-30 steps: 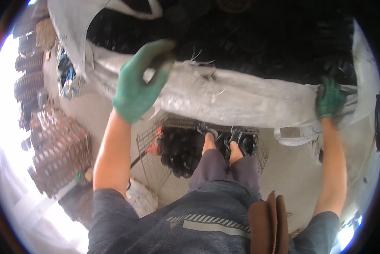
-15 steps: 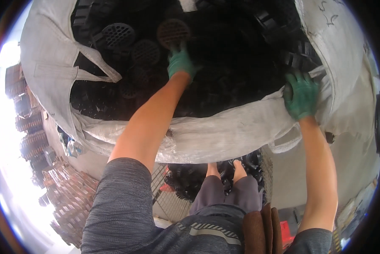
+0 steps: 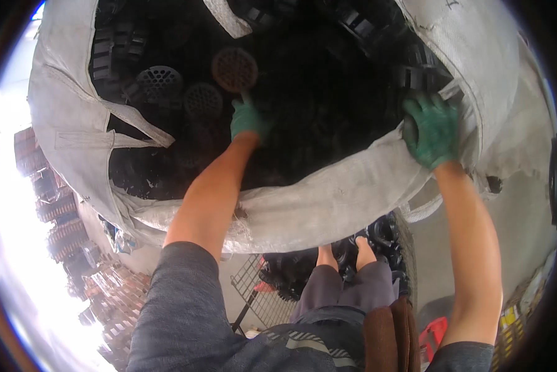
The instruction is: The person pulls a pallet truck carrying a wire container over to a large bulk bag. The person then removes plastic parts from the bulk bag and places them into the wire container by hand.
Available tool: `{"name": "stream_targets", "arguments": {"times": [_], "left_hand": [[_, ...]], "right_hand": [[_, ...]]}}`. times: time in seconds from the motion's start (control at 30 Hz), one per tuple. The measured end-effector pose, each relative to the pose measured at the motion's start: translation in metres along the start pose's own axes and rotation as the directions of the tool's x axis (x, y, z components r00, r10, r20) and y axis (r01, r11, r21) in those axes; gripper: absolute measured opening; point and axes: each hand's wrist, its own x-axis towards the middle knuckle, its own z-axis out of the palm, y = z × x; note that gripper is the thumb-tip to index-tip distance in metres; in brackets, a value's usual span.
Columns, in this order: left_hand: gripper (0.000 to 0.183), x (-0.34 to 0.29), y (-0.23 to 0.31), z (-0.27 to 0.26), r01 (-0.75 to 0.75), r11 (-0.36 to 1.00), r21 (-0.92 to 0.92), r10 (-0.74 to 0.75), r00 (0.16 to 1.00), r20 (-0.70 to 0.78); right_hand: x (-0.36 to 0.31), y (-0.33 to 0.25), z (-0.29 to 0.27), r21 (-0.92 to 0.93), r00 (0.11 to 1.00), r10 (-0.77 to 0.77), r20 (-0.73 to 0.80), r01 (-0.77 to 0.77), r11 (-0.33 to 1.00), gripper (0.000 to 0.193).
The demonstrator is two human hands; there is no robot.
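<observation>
A large white woven bag (image 3: 328,208) stands before me with its mouth wide, holding many black plastic parts in deep shadow. My left hand (image 3: 247,119), in a green glove, reaches inside. Its fingers are apart, with one fingertip at the lower edge of a reddish-brown round grate (image 3: 234,69). Beside that grate lie a dark round grate (image 3: 203,100) and a grey one with larger holes (image 3: 159,84). My right hand (image 3: 432,130), also green-gloved, rests with spread fingers on the bag's right rim.
A fabric strap (image 3: 136,121) crosses the bag's left side; another strap (image 3: 229,17) hangs at the far edge. Below the bag, a wire-mesh cage (image 3: 257,291) holds black parts around my legs. Stacked brown pieces (image 3: 120,297) stand at the left, a red object (image 3: 433,338) at lower right.
The whole view has shifted, so the bag's contents appear lower and slightly left. My left hand remains by the reddish-brown grate, its fingers less spread over it. My right hand stays on the rim.
</observation>
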Motion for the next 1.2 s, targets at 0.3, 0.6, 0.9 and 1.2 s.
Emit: {"name": "stream_targets", "arguments": {"times": [0.3,0.6,0.9,1.2], "left_hand": [[0.079,-0.032,-0.062,-0.057,-0.242,0.970,-0.015,0.238,0.963,-0.129],[0.083,-0.223,-0.126,-0.211,-0.183,0.384,-0.905,0.115,0.982,-0.149],[0.082,-0.461,-0.275,-0.118,0.580,0.255,-0.773,-0.227,0.813,0.535],[0.053,-0.374,-0.267,-0.047,0.516,0.426,-0.743,0.094,0.791,0.604]], "right_hand": [[-0.001,-0.002,0.005,0.009,0.998,-0.016,-0.062,0.017,1.000,0.025],[-0.006,0.002,0.006,0.023,1.000,-0.010,-0.025,0.010,1.000,0.033],[-0.001,-0.003,0.002,-0.097,0.998,-0.055,-0.033,0.052,0.994,0.032],[-0.003,-0.001,0.000,-0.090,0.995,-0.074,-0.071,0.068,0.994,0.030]]}}
